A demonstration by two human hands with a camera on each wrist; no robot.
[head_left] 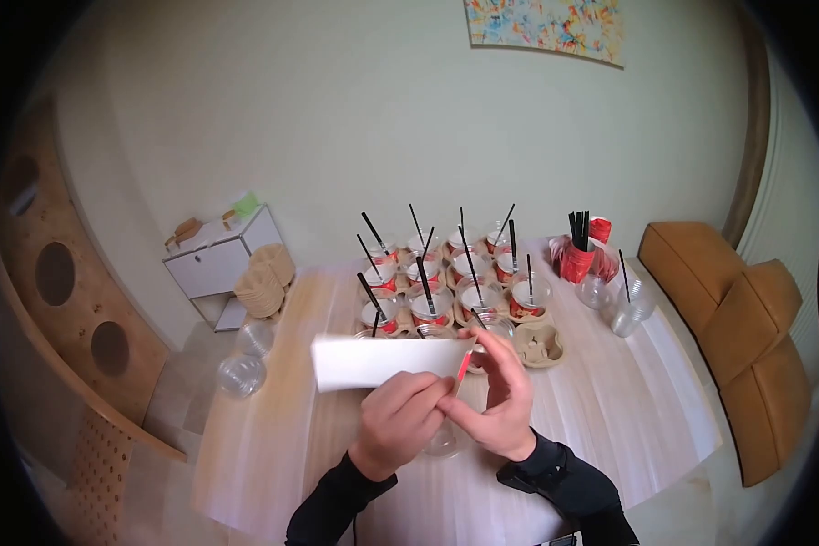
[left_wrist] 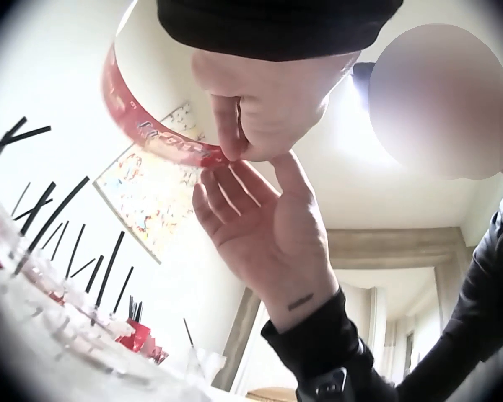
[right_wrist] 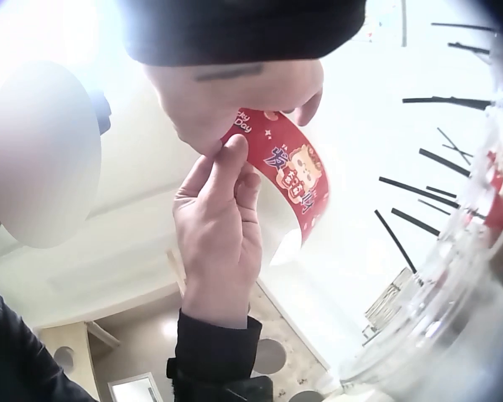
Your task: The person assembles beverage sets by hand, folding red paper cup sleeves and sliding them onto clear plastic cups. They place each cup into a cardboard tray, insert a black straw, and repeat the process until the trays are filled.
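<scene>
Both hands hold a paper cup sleeve (head_left: 382, 361) above the table, its white back towards me and a red printed edge at its right end. My left hand (head_left: 408, 407) pinches the sleeve's lower right corner from below. My right hand (head_left: 499, 393) grips the same end from the right. In the left wrist view the red sleeve (left_wrist: 151, 134) curves up from the left hand (left_wrist: 239, 126), and the right hand (left_wrist: 264, 226) touches it from below. In the right wrist view the printed sleeve (right_wrist: 292, 174) hangs between the right hand (right_wrist: 235, 96) and the left hand (right_wrist: 218, 209).
Several clear cups with red sleeves and black straws (head_left: 446, 282) stand in cardboard carriers behind the hands. A red cup of straws (head_left: 578, 255) and clear cups (head_left: 630, 309) stand at the right. A clear cup (head_left: 446, 441) lies under the hands. A white cabinet (head_left: 218, 259) stands at the left.
</scene>
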